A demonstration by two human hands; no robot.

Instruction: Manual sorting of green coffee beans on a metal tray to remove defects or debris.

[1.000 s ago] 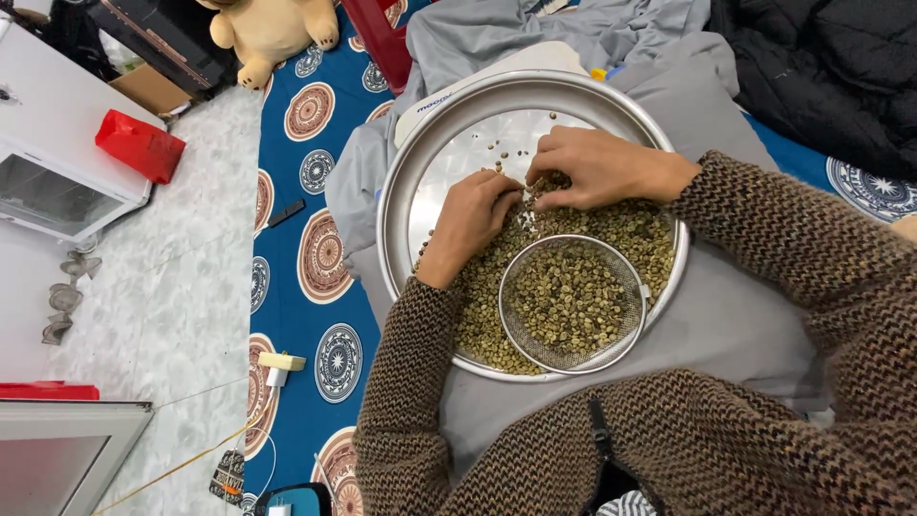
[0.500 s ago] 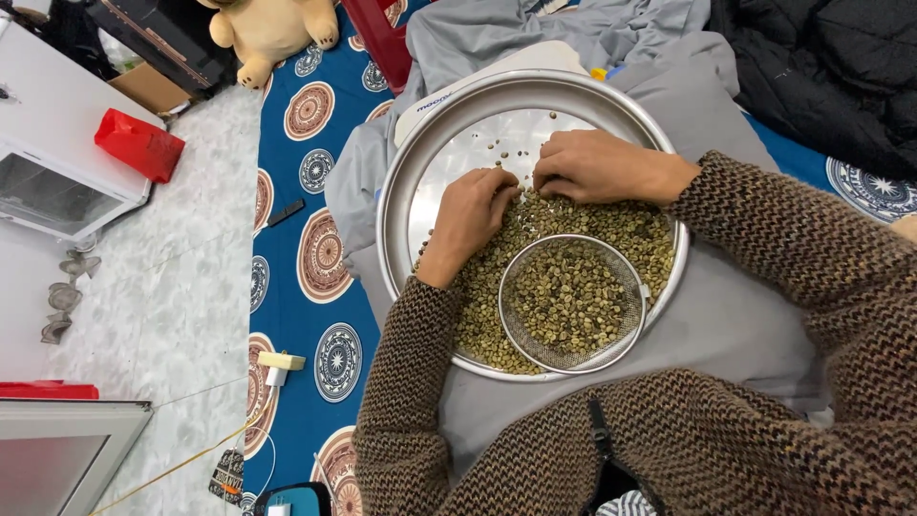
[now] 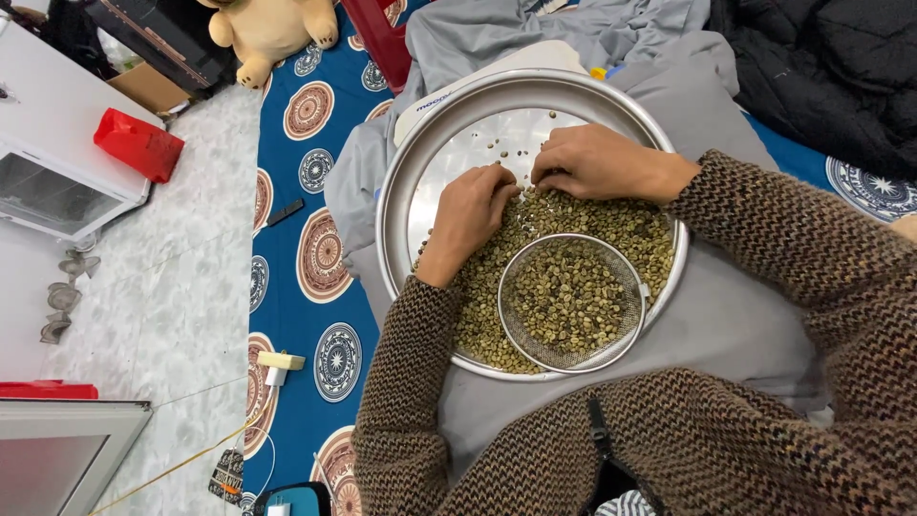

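The step in hand looks like sorting: both hands work at the far edge of a heap of small greenish-tan beans (image 3: 583,225) spread in a wide round silver metal tray (image 3: 425,172) that rests on the person's grey-clad lap. The left hand (image 3: 473,212) lies curled, fingertips down on the beans; whether it pinches any is hidden. The right hand (image 3: 592,161) is likewise curled, fingers bunched at the heap's rim, grasp not visible. A small round wire-mesh sieve (image 3: 571,301), filled with beans, sits in the tray on the near side. A few loose beans lie apart on bare metal. The next move, I judge, calls for fine fingertip picking. The heap's long axis runs across the tray, left to right.
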